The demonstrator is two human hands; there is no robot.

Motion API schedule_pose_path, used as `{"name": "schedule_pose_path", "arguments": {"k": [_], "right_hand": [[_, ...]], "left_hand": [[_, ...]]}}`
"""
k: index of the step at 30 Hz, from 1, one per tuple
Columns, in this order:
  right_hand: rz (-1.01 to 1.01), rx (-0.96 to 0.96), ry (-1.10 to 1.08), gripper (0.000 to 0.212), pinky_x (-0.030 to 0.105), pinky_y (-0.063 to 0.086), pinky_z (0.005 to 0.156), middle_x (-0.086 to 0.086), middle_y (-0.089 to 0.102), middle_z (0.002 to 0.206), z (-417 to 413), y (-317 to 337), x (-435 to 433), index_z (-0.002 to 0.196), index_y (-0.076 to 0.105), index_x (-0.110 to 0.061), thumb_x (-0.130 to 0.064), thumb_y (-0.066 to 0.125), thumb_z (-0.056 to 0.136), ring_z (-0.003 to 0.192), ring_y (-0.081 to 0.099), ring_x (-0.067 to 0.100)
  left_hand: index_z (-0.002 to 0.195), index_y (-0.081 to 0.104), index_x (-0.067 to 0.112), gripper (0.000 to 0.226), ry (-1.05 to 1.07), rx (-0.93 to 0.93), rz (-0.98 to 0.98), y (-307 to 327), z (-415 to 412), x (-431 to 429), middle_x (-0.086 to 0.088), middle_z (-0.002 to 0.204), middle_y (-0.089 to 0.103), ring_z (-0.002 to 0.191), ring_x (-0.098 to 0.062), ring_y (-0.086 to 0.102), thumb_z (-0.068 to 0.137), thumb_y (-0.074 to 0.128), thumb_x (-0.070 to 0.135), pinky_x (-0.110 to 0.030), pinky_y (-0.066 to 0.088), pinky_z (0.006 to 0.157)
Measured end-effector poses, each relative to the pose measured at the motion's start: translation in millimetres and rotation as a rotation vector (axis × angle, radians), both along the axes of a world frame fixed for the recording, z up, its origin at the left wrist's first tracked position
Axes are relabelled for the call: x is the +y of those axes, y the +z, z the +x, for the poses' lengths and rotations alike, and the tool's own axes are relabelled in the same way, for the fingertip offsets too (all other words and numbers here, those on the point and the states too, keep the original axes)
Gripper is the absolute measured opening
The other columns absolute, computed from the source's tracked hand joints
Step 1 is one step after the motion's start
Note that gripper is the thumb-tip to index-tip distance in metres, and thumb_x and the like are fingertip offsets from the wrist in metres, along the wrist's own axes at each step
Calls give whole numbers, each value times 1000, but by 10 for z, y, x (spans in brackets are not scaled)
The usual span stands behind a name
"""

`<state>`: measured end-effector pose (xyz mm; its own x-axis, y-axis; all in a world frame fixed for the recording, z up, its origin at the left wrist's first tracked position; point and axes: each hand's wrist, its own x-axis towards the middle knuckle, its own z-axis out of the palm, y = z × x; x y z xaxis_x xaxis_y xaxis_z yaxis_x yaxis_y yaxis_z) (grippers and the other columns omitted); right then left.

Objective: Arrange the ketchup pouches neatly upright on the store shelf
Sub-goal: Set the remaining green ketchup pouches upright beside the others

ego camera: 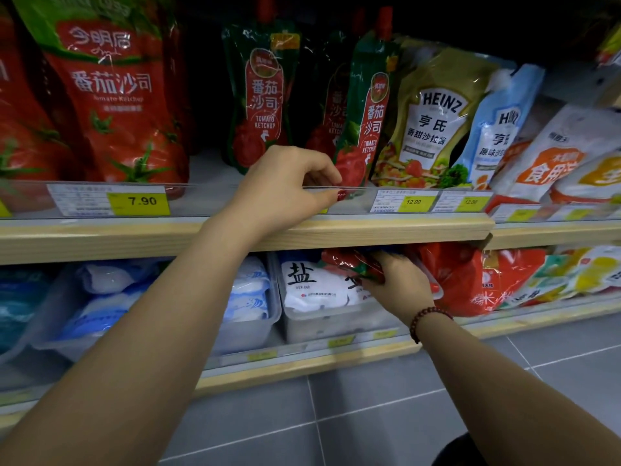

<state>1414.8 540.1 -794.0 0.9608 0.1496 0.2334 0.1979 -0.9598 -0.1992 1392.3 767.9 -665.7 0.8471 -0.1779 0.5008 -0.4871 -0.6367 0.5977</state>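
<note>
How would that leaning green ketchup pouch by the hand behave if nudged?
The green ketchup pouch already tilts against its neighbour, so it would probably tip easily. Its film looks glossy and creased: likely floppy and somewhat slippery. The left hand pinches its bottom corner, probably to steady it.

The ketchup pouches point(260, 105) above the shelf edge point(369, 232) are glossy plastic film that creases and throws back light, and the edge itself is pale, matt wood with a faint grain. Along the top of that edge runs a clear, shiny plastic rail point(235, 200) holding paper price labels point(139, 201). Below the edge, a frosted, smooth plastic bin point(322, 326) holds soft white bags, and a crinkled glossy pouch point(353, 264) sits in the right hand point(400, 284), whose wrist wears polished dark-red beads point(426, 319)
</note>
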Motion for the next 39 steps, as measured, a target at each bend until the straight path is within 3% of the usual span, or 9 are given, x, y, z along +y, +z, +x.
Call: {"name": "schedule_pose_path", "arguments": {"k": [6,9,18,22,28,31,34,36,39], "right_hand": [[-99,-38,77,21,28,41,57,0,68,84,-155,166,-99,96,64,-21,-37,60,82,80,63,23],[-125,-10,134,20,32,49,59,-2,67,77,-330,360,-225,92,66,-22,-38,60,82,74,61,19],[-271,-227,391,34,28,51,58,2,73,84,-917,1137,-606,101,70,-13,-20,80,69,75,67,21],[-324,-487,492,28,39,55,70,7,72,101,-1087,1418,-643,105,68,-7,-21,67,81,89,67,26],[-376,-723,548,25,38,49,89,8,68,113,-1093,1665,-411,107,69,-5,-22,59,91,104,64,24],[-364,-823,577,22,38,48,92,8,68,113,-1044,1695,-269,104,70,-5,-19,59,90,106,63,22],[-334,-865,604,21,39,48,91,8,68,113,-976,1694,-134,104,70,-4,-13,60,88,106,64,23],[-305,-881,621,22,38,49,90,9,68,113,-919,1669,-45,105,69,-4,-13,59,88,106,64,24],[-263,-863,610,25,41,48,91,9,66,117,-792,1615,70,109,67,-5,-13,62,86,108,63,24]], "left_hand": [[89,72,21,12,-32,6,-89,27,-12,-12,9,80,69,75,0,62,77,71,18,-15,50,71],[90,73,18,12,-49,-4,-150,74,-28,-54,13,79,67,74,2,62,78,70,16,-7,47,68],[91,72,20,11,-274,90,-391,183,-63,-259,2,87,72,81,-8,68,81,69,16,-15,54,70],[95,71,24,14,-425,268,-494,207,-76,-338,-2,94,72,93,-15,68,83,67,18,-29,58,79],[111,66,26,46,-586,579,-491,194,-144,-335,2,112,70,104,-13,66,69,69,45,-45,50,96],[111,67,23,39,-703,738,-535,159,-171,-259,-8,118,67,112,-25,62,74,70,33,-51,43,101],[111,67,15,37,-758,816,-601,144,-180,-140,-13,114,68,107,-29,64,75,68,18,-44,50,95],[108,67,8,36,-758,835,-658,155,-188,-55,-16,106,70,98,-29,68,72,70,10,-38,55,83],[103,70,11,37,-625,750,-639,187,-180,69,-17,103,71,94,-31,68,67,74,12,-39,54,84]]}}
